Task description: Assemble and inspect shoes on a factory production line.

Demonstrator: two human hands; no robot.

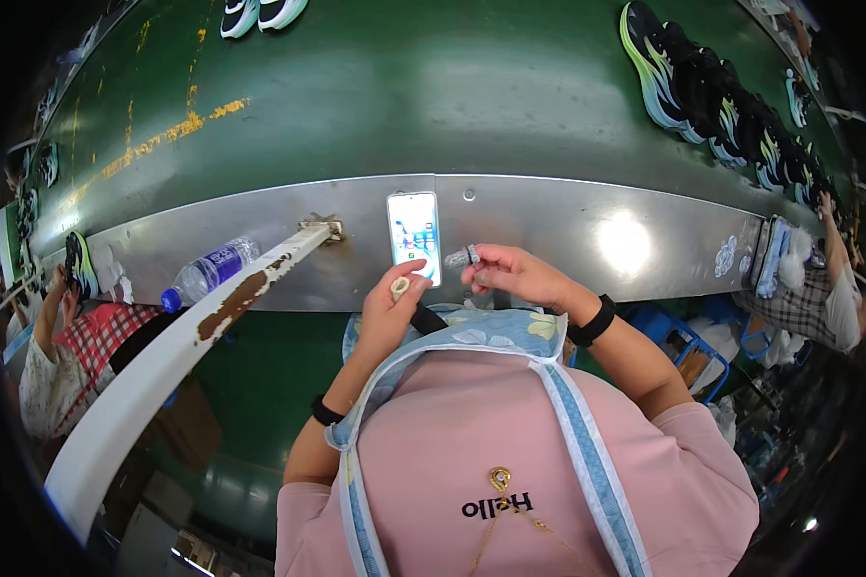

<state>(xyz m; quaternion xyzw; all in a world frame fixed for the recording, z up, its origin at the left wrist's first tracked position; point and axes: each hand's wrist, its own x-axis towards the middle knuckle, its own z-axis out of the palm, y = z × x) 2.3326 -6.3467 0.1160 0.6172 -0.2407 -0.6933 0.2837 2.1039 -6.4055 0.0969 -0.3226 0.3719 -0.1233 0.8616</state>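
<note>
A white-edged smartphone lies face up on the metal ledge with its screen lit. My left hand reaches to the phone's lower end, its index fingertip over the screen. A beige finger cot sits on that hand's thumb. My right hand hovers just right of the phone, fingers loosely bent and apart. On its index fingertip there seems to be a grey ribbed finger cover. Neither palm appears to hold anything.
Beyond the metal ledge runs a green conveyor belt carrying black-and-green sneakers at right. A water bottle lies left, beside a chipped white metal bar. Co-workers stand on both sides.
</note>
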